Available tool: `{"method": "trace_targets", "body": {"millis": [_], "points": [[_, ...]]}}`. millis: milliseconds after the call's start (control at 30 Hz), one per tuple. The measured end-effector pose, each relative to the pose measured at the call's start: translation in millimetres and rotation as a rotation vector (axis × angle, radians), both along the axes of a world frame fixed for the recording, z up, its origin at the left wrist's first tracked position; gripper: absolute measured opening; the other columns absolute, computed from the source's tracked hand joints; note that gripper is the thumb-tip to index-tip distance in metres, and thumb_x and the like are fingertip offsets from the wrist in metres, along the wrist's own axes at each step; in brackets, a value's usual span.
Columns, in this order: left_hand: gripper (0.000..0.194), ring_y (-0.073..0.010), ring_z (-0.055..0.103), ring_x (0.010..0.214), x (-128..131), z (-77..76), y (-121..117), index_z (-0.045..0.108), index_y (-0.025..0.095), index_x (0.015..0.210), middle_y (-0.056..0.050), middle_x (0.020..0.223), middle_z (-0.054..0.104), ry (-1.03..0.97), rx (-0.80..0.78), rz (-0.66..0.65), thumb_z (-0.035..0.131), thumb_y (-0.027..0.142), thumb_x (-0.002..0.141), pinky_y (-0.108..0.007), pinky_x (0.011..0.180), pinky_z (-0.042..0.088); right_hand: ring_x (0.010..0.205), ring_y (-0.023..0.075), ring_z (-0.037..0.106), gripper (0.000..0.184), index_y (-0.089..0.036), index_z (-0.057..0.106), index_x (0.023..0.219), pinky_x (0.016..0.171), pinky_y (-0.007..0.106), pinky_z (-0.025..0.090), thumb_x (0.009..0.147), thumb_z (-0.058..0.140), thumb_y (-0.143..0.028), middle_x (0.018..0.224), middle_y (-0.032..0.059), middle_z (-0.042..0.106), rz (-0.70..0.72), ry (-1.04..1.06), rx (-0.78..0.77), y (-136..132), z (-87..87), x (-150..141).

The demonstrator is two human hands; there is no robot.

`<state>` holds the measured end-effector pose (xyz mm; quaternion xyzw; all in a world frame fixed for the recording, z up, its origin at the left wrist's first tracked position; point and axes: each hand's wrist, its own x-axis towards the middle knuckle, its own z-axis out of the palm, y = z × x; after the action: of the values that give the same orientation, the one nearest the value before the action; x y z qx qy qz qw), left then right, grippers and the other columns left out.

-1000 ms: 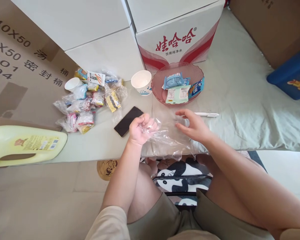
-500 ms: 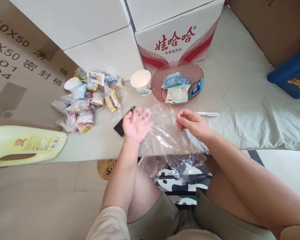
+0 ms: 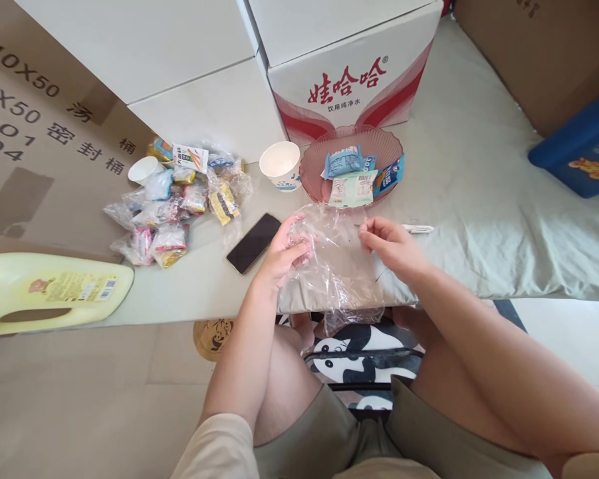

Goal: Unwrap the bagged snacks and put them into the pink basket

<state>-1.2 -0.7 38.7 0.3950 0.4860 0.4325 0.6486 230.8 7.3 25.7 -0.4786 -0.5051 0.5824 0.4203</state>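
Note:
A clear plastic bag (image 3: 336,266) lies crumpled on the low table's front edge, part of it hanging over. My left hand (image 3: 286,249) pinches the bag's left side, fingers curled into the film. My right hand (image 3: 391,246) pinches its upper right edge. A black phone (image 3: 253,243) lies just left of my left hand. A white pen (image 3: 419,229) sits behind my right hand. Beyond the bag stands a pink ribbed bowl (image 3: 313,174) holding a few snack packets (image 3: 352,174).
A pile of small wrapped snacks (image 3: 179,203) and a paper cup (image 3: 143,169) lie at left; another paper cup (image 3: 280,165) stands by the bowl. A yellow jug (image 3: 50,289) lies far left. White cartons (image 3: 349,73) stand behind. A blue box (image 3: 578,143) sits at right.
The bag was lifted and spread between my hands half a second ago; now it is lowered back onto the table, and both hands have come closer together over it.

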Motion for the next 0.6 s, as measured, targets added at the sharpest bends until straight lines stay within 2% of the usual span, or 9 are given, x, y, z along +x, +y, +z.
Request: {"method": "trace_targets", "body": {"millis": [133,233,400,600], "points": [[0.053,-0.0079,0.056,0.054,-1.2,-3.0,3.1,0.053,0.025,0.111,0.002,0.079,0.068,0.016,0.012,0.082,0.080,0.029,0.065,-0.020,0.050,0.038,0.062,0.0127,0.051,0.020,-0.024,0.049,0.079,0.063,0.029,0.043,0.083,0.064,-0.037,0.065,-0.0027,0.055,-0.149,0.094,0.086,1.6,6.3,6.9],[0.051,-0.0092,0.057,0.055,-0.5,-5.0,4.7,0.051,0.025,0.104,0.002,0.077,0.067,0.035,-0.009,0.153,0.081,0.030,0.064,-0.021,0.052,0.038,0.059,0.0132,0.052,0.023,-0.026,0.046,0.081,0.062,0.031,0.044,0.086,0.061,-0.041,0.065,-0.0032,0.053,-0.195,0.106,0.105,2.4,8.6,10.9],[0.054,-0.0085,0.056,0.052,2.7,-7.1,8.5,0.050,0.024,0.105,0.003,0.074,0.066,0.048,-0.015,0.266,0.082,0.030,0.062,-0.022,0.054,0.040,0.058,0.0129,0.051,0.023,-0.026,0.046,0.080,0.060,0.030,0.043,0.086,0.062,-0.042,0.065,-0.0033,0.052,-0.197,0.107,0.099,0.8,8.8,11.8],[0.052,-0.0079,0.055,0.053,2.7,-8.8,9.1,0.052,0.022,0.105,0.004,0.073,0.066,0.054,-0.028,0.278,0.081,0.030,0.062,-0.022,0.056,0.041,0.059,0.0116,0.050,0.018,-0.024,0.051,0.077,0.060,0.028,0.041,0.085,0.064,-0.034,0.063,-0.0032,0.054,-0.134,0.073,0.054,-1.4,6.7,11.7]]}}
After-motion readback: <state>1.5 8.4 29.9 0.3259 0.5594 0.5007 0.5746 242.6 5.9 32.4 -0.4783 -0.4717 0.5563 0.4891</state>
